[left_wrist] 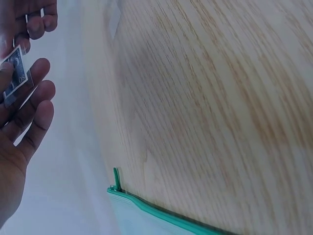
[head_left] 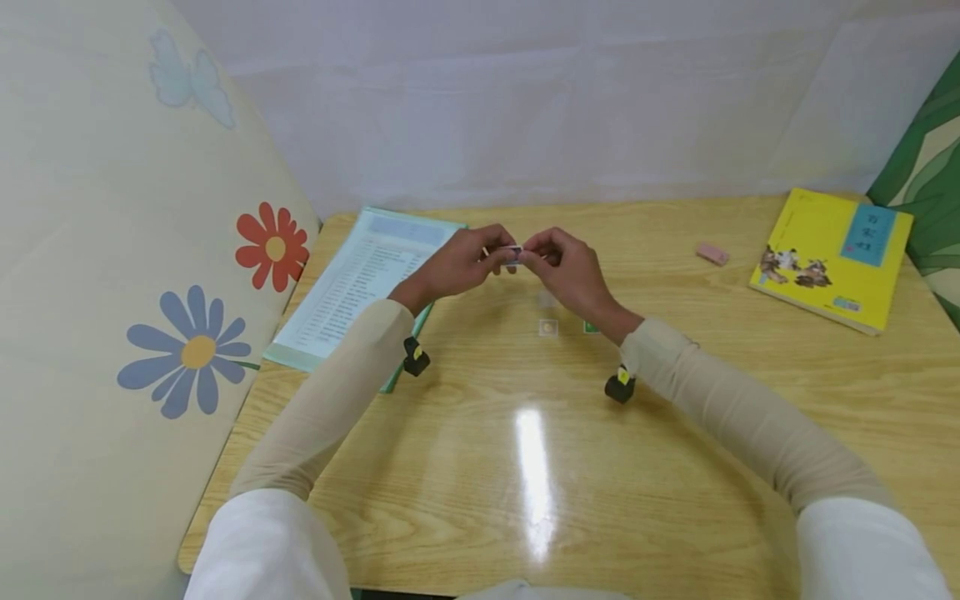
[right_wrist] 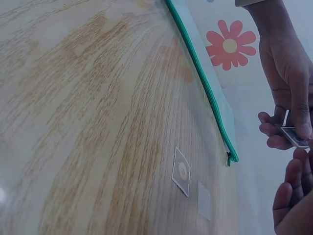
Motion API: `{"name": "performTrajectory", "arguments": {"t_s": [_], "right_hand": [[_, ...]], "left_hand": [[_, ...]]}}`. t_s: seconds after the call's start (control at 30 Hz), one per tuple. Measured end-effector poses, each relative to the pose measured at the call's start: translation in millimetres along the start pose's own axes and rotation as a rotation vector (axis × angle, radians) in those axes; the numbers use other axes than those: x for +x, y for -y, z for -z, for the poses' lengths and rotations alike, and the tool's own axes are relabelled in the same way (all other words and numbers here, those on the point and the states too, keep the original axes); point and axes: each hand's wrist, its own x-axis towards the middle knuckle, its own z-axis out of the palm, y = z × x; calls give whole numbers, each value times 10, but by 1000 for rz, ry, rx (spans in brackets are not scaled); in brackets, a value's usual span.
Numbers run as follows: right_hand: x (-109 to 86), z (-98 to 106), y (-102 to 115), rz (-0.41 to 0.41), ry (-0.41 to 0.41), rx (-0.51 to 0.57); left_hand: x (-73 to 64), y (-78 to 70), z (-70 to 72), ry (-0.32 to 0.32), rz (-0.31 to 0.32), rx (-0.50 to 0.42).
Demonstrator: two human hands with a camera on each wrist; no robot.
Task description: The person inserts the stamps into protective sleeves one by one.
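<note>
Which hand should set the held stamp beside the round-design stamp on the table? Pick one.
Right, I'd judge: the right hand is nearer that round-design stamp, while the left hand, its thumb on the held stamp, is nearer the green-zipped pouch.

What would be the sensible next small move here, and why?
Probably steady the stamp with the left hand while the right hand gently nudges the clear film around it. The left thumb and fingers pinch the stamp, the film sticks out past its border, and the right fingertips are at the stamp's edge.
</note>
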Motion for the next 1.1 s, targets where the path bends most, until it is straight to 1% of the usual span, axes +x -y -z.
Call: {"name": "performTrajectory", "arguments": {"t_s": [0.17,0.37,0.53,0.67,0.8,0.93,1.0,1.1], "right_hand": [[-10,6,-5,-24,-9,20],[6,5,0,-32,-4,6],[8,1,-5,-23,4,6],[10,5,-8,-16,13,0],[-3,9,3,-45,51,-34],[-4,-6,17,-64,110,-98],[1,-19,16,-57,119,-118],[3,-34,11,-60,111,-99]], "left_hand": [[-11,10,-4,-7,6,2],[2,23,-5,-3,-19,-10],[-2,9,-1,0,-23,-13],[-6,6,-1,1,-17,2],[-20,8,2,-14,0,23],[-36,14,-3,-23,26,13],[-38,15,-7,-22,35,1],[-48,4,-9,-18,39,-12]]}}
